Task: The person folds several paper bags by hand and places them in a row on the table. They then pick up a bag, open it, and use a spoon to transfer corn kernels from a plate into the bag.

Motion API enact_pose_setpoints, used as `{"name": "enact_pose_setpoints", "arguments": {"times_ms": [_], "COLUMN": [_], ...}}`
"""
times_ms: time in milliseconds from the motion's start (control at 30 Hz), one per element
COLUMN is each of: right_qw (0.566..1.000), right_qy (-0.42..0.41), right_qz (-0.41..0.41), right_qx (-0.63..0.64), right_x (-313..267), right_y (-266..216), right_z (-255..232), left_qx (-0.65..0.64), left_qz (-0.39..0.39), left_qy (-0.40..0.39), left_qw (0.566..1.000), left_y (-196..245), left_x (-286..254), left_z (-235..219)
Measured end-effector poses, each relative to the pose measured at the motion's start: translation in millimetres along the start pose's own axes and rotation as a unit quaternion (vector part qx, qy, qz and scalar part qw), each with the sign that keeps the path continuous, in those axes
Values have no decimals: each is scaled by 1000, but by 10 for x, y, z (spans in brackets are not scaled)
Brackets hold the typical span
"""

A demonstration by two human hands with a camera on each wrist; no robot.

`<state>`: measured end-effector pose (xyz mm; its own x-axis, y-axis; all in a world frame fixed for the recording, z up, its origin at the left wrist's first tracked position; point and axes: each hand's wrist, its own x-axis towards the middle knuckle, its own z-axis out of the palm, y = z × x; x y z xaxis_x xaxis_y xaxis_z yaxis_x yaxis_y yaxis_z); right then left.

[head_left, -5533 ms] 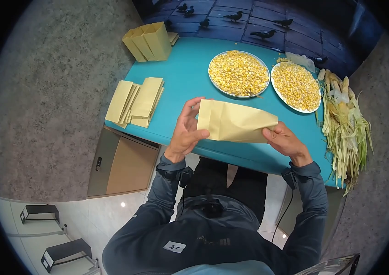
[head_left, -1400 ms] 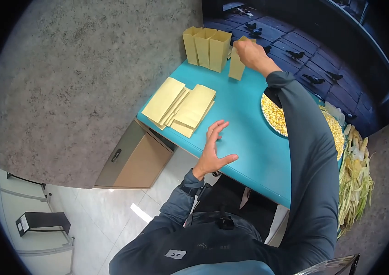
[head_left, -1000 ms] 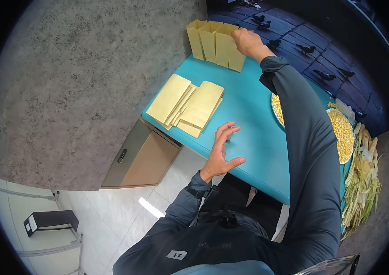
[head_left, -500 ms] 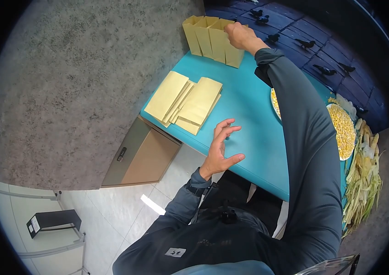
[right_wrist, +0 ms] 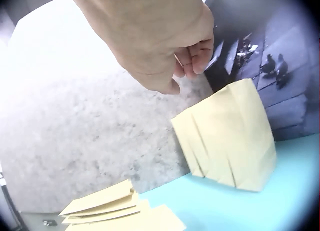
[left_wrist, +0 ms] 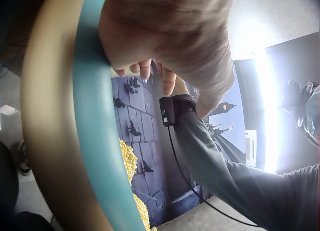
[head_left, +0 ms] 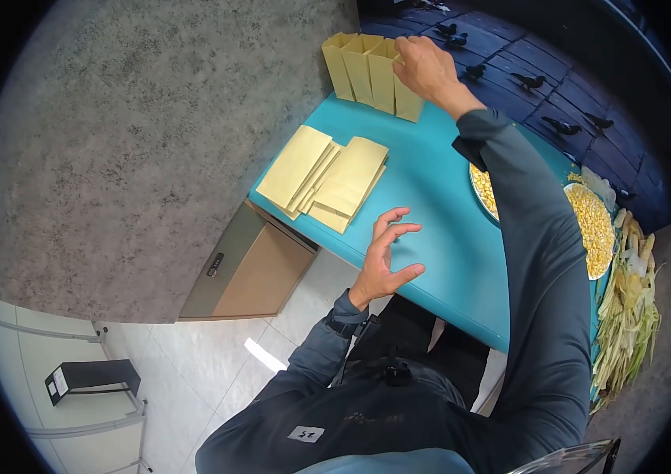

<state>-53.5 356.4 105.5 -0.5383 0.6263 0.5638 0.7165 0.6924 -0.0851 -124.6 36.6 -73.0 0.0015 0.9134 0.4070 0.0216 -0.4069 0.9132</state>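
Observation:
Several tan paper bags [head_left: 383, 83] stand upright in a row at the table's far end, tops open. Over the rightmost one is the right hand [head_left: 428, 73]; in the right wrist view the hand [right_wrist: 155, 46] hangs above the bags [right_wrist: 230, 136], with a gap between its loosely bent fingers and the paper. The left hand [head_left: 383, 265] hovers over the table's near edge, fingers spread and slightly bent, holding nothing. To its upper left lie two stacks of flat folded bags [head_left: 351, 178], side by side.
Two plates of corn kernels [head_left: 590, 229] are on the right of the teal table [head_left: 438, 237], one partly behind the right sleeve. Corn husks [head_left: 627, 316] hang at the right edge. A grey wall panel [head_left: 193, 158] borders the left, and a pigeon-printed backdrop [head_left: 525, 103] the back.
A bag carried by the right hand has joined the right end of the standing row. Since then the hand has let go and lifted slightly. The left hand has hardly moved in the last second.

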Motion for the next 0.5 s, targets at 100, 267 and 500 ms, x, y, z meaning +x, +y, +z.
{"name": "enact_pose_setpoints", "arguments": {"times_ms": [100, 267, 500], "right_qw": [989, 962, 949], "right_qy": [-39, -147, -219], "right_qz": [-63, -94, -168], "right_qx": [125, 212, 153], "right_x": [-474, -1186, -1530], "right_y": [-353, -751, -1367], "right_z": [4, 498, 361], "left_qx": [-9, -29, -78], "left_qz": [16, 51, 113], "left_qy": [24, 76, 203], "left_qw": [1000, 995, 969], "left_y": [-9, 85, 244], "left_x": [-8, -108, -367], "left_z": [30, 101, 189]}}
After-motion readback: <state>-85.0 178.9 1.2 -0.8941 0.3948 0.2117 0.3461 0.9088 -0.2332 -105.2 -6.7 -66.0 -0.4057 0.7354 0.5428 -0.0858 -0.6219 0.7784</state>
